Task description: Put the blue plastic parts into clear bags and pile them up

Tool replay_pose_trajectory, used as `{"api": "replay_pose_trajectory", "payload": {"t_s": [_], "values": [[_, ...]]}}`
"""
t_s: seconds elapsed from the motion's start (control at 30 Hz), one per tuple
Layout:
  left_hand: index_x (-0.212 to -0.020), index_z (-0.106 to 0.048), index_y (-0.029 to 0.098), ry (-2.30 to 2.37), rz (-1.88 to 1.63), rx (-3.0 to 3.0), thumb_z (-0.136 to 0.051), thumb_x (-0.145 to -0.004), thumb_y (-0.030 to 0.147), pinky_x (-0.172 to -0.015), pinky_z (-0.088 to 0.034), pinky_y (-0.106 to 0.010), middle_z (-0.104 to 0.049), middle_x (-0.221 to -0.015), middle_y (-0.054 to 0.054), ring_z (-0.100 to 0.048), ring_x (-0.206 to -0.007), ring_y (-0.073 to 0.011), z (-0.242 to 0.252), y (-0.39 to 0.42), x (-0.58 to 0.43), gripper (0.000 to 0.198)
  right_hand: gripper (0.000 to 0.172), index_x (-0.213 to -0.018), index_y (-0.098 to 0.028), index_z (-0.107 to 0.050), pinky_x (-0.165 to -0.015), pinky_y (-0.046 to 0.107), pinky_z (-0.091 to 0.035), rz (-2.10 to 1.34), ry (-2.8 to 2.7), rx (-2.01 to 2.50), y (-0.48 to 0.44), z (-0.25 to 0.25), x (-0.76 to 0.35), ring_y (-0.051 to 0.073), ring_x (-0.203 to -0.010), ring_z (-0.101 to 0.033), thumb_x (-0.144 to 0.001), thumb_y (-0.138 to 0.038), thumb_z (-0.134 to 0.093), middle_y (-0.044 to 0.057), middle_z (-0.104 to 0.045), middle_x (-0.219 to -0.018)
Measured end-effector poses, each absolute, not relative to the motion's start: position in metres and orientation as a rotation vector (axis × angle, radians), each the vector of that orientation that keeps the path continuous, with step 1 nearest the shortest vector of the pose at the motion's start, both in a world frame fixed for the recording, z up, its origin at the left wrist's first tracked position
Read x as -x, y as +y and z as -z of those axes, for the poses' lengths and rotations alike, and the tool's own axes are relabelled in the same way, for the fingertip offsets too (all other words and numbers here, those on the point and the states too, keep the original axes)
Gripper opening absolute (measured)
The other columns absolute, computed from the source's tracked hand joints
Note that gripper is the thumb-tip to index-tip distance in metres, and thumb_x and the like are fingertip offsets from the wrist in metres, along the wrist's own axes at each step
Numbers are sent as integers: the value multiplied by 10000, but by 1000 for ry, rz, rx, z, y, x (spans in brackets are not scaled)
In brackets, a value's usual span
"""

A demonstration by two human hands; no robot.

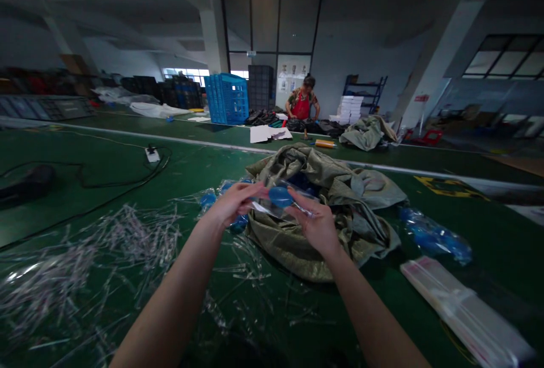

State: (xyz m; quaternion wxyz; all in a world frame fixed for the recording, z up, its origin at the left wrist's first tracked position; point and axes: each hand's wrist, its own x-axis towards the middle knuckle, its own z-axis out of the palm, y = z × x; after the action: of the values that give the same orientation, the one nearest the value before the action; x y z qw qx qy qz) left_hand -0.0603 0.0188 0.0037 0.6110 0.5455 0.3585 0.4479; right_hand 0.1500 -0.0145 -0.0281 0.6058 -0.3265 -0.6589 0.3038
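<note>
I have the left hand [232, 205] and right hand [315, 227], fingers [250, 189] closed, pinching a clear bag [266, 206] around a blue part [280, 196] above a sack [310, 252].

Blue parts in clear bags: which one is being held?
The bagged blue part pinched between the left hand and right hand; the others lie on the green table.

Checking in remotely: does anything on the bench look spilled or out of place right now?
Yes. Thin clear plastic strips lie scattered across the green bench, looking spilled rather than gathered. They spread out below and to the left of the left hand, which, with the right hand, grips a clear bag.
</note>
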Motion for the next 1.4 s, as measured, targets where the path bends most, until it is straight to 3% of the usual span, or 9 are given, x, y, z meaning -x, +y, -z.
{"api": "replay_pose_trajectory", "payload": {"t_s": [0.17, 0.3, 0.43, 0.57, 0.77, 0.9, 1.03, 1.23, 1.4], "values": [[-801, -678, 108, 869, -937, -1259, -801, -618, 432, -393, -78, -197, -415, -460, 61, -214, -384, -8, -4, 13, 49, 391, 377, -1136, -275, -685, -1012, 413, -471, -806, -1580, 714, -10, 36, -152, 246, -1156, -599, -760, -291, -708, 23, -639, -1236], [-800, -657, 103, 849, -944, -1227, -835, -572, 399, -382, -83, -187, -412, -474, 67, -245, -373, -3, -3, 11, 44, 414, 384, -1129, -285, -688, -900, 419, -547, -849, -1566, 743, -14, 31, -152, 252, -1086, -639, -747, -318, -716, 23, -648, -1225], [-790, -619, 120, 755, -1031, -1136, -825, -605, 377, -364, -76, -177, -352, -443, 99, -223, -352, 1, 1, 11, 33, 378, 396, -1100, -252, -707, -532, 298, -567, -795, -1452, 858, -21, 16, -156, 177, -667, -679, -715, -338, -734, 37, -729, -1046], [-733, -520, 167, 588, -1288, -894, -808, -635, 378, -348, -95, -158, -290, -441, 128, -180, -343, 2, 6, 8, 14, 370, 309, -1006, -195, -707, -293, 202, -297, -688, -1110, 863, -20, 7, -163, 41, -335, -382, -807, -419, -630, 57, -747, -916], [-735, -455, 181, 495, -1443, -709, -810, -638, 370, -342, -132, -143, -319, -480, 128, -210, -357, 2, 11, -3, -13, 414, 328, -882, -167, -675, -526, 229, -510, -899, -1138, 864, -18, 10, -153, 148, -686, -652, -740, -462, -695, 87, -726, -947], [-798, -504, 178, 508, -1444, -742, -812, -628, 385, -342, -146, -140, -323, -493, 130, -208, -359, 8, 18, -10, -25, 409, 285, -838, -175, -679, -692, 309, -574, -904, -1102, 839, -23, 12, -142, 193, -826, -671, -726, -435, -710, 70, -722, -932], [-863, -577, 168, 563, -1357, -807, -797, -621, 449, -341, -131, -145, -366, -493, 121, -199, -353, 10, 24, -8, -28, 431, 255, -783, -186, -663, -668, 315, -589, -809, -1003, 875, -27, 7, -148, 193, -799, -669, -742, -436, -691, 65, -723, -916], [-941, -679, 148, 760, -1492, -1043, -758, -645, 460, -349, -161, -178, -694, -797, -27, -276, -366, 6, 19, 7, -8, 437, 262, -732, -191, -662, -591, 337, -603, -789, -1106, 980, -30, -5, -165, 220, -739, -684, -705, -445, -720, 77, -724, -886], [-823, -729, 142, 858, -1608, -1334, -740, -679, 420, -497, -390, -209, -726, -834, -74, -563, -582, -110, 11, 7, 3, 314, 264, -749, -195, -692, -586, 345, -604, -791, -1222, 1055, -33, -6, -165, 224, -708, -685, -713, -456, -712, 73, -727, -815]]}}
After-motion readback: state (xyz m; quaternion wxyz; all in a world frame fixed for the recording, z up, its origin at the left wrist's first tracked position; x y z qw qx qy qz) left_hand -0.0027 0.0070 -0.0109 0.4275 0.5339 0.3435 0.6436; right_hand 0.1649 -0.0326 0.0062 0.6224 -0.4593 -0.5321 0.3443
